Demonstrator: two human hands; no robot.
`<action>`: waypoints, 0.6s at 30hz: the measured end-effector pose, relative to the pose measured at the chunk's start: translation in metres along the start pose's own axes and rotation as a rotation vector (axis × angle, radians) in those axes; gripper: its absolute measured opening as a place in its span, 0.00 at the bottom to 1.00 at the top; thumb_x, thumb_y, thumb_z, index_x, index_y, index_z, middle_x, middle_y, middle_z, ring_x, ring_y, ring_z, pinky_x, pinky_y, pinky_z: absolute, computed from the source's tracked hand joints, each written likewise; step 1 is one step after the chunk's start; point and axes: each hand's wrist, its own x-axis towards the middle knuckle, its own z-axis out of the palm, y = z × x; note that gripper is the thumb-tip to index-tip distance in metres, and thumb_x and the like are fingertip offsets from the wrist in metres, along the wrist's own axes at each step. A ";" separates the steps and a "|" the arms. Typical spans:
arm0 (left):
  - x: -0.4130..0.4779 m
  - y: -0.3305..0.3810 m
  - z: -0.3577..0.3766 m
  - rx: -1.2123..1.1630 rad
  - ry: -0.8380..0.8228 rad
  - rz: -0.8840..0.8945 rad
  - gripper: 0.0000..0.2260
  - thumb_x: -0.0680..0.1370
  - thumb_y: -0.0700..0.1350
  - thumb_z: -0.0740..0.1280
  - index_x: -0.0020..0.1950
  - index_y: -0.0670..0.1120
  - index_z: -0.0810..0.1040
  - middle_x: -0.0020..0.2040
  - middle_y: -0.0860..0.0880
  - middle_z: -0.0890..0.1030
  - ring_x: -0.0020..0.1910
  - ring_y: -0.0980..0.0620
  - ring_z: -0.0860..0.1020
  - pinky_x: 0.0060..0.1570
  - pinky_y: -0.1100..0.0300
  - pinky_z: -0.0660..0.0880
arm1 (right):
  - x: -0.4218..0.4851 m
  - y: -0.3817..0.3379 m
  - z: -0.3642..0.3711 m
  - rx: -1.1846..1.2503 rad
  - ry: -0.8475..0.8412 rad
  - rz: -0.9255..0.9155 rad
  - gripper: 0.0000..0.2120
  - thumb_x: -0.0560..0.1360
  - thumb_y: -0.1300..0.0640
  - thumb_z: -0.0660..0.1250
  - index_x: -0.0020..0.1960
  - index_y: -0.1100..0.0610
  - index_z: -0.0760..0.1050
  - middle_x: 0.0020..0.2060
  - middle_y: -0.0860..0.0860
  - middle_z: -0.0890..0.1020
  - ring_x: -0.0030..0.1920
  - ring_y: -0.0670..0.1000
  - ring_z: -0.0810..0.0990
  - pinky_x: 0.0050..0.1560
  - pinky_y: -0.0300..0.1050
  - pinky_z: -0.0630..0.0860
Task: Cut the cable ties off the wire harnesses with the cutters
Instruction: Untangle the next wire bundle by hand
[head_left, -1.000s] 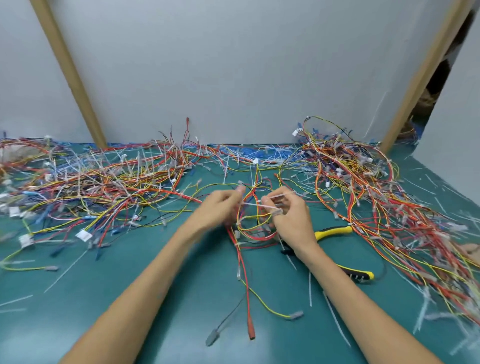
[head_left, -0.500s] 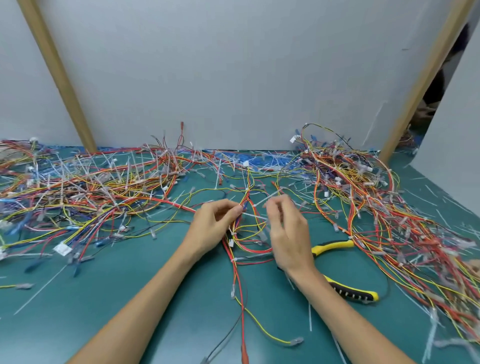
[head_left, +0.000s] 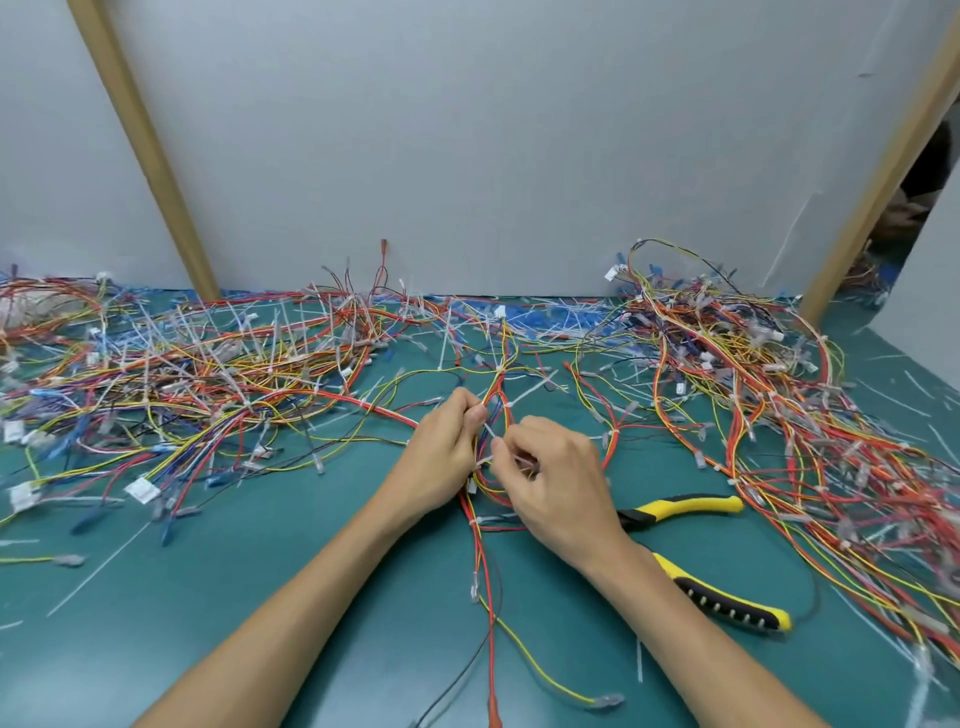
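Bench (head_left: 249, 613): teal-green mat surface, grey panel wall (head_left: 493, 145) along the back edge, and a tan wooden post at each back corner.

Left hand (head_left: 441, 457): near the bench centre, fingers curled. Thumb and fingertips pinch a thin wire harness of red, yellow and blue leads (head_left: 485, 561). The harness runs from the middle of the bench toward the front edge, and its loose ends with clear terminals lie flat on the mat.

Right hand (head_left: 558, 483): just beside the left, almost touching it, fingers curled inward. Thumb and forefinger close on a thin white plastic cable tie (head_left: 489, 430) that sits on the harness between the two hands. Whether the tie is cut through or intact cannot be told.

Cutters, yellow-and-black handled (head_left: 722, 597): lying on the mat right of centre and held by neither hand. Handles are spread; one points toward the right edge and the other toward the front right corner. The head is hidden under the right wrist.

Large tangled heap of multicoloured harnesses (head_left: 197, 374) covers the left half toward the back edge. A second heap (head_left: 779, 405) fills the right side from the back corner to the front. White and blue tie offcuts (head_left: 550, 318) are strewn along the back edge, between the heaps.
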 end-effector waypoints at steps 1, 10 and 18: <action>0.000 0.000 0.001 -0.002 0.010 -0.004 0.09 0.85 0.41 0.57 0.45 0.44 0.68 0.34 0.52 0.71 0.34 0.55 0.68 0.39 0.54 0.63 | 0.000 0.000 0.000 0.002 0.006 -0.001 0.18 0.78 0.58 0.67 0.33 0.53 0.64 0.29 0.45 0.63 0.32 0.48 0.63 0.34 0.49 0.64; -0.008 0.007 -0.001 -0.271 -0.015 -0.075 0.19 0.85 0.49 0.55 0.48 0.42 0.82 0.40 0.51 0.83 0.43 0.54 0.80 0.51 0.54 0.75 | 0.005 0.017 -0.011 0.548 0.219 0.586 0.16 0.83 0.51 0.63 0.39 0.54 0.81 0.34 0.48 0.82 0.32 0.50 0.81 0.27 0.43 0.72; -0.023 0.030 0.012 -0.578 0.064 -0.241 0.12 0.77 0.51 0.70 0.51 0.43 0.82 0.42 0.48 0.87 0.43 0.57 0.82 0.51 0.63 0.76 | 0.008 0.016 -0.010 0.573 0.232 0.566 0.14 0.83 0.53 0.63 0.44 0.53 0.83 0.40 0.45 0.84 0.37 0.49 0.84 0.27 0.40 0.75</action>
